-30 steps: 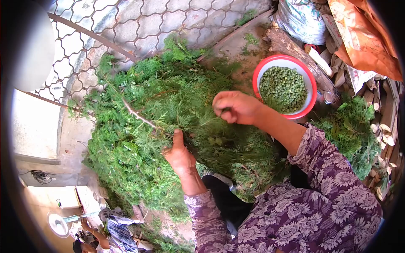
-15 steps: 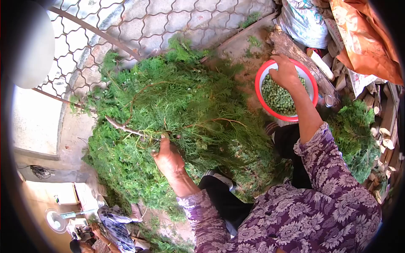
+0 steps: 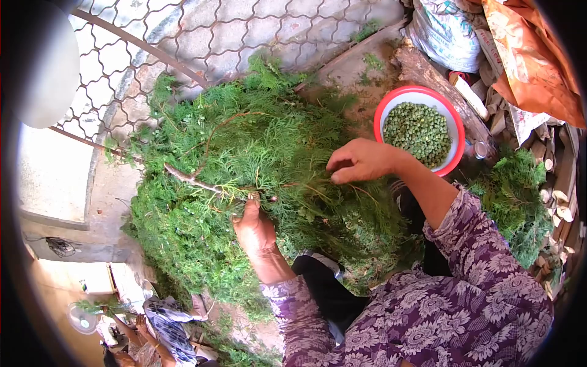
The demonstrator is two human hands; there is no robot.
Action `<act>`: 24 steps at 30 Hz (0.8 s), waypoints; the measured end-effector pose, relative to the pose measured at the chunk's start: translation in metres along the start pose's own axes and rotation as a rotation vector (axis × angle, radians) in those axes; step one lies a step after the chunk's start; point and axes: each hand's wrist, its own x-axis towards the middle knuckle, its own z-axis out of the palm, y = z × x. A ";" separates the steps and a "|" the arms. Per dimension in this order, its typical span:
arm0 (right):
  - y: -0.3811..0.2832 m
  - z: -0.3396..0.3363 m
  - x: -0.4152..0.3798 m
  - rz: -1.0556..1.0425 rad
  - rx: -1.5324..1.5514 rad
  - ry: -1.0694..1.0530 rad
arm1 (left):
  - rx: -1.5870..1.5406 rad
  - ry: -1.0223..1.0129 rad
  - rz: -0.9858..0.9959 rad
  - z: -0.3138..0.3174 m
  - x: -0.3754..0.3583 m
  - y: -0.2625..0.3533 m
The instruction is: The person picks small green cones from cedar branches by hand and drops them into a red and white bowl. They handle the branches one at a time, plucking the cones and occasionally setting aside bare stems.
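Two bare hands are engaged with a large heap of green conifer branches (image 3: 244, 183) piled on the paved ground (image 3: 202, 37). Left hand (image 3: 254, 226): fingers closed round a woody stem (image 3: 189, 179) of one branch, thumb uppermost, gripping it near the middle of the heap. The stem runs up and to the left from the fist, bare and pale where it emerges. Right hand (image 3: 361, 161): fingers curled and pinched together at the foliage just right of the left hand's branch; whether anything lies between the fingertips cannot be told, as the greenery hides them. Both forearms wear purple floral sleeves (image 3: 477, 269).

Red-rimmed bowl (image 3: 454, 131): stands on the ground beyond the right hand, near it but not touching, and is well filled with small round green cones (image 3: 419, 131). Second, smaller clump of the same greenery (image 3: 510, 196) lies to the right of the bowl. Split firewood (image 3: 550, 177), a white sack (image 3: 443, 30) and an orange sack (image 3: 526, 55) occupy the upper right.
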 end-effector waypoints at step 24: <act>0.000 0.016 0.008 0.105 0.444 -0.038 | 0.427 0.042 0.051 0.010 0.000 0.009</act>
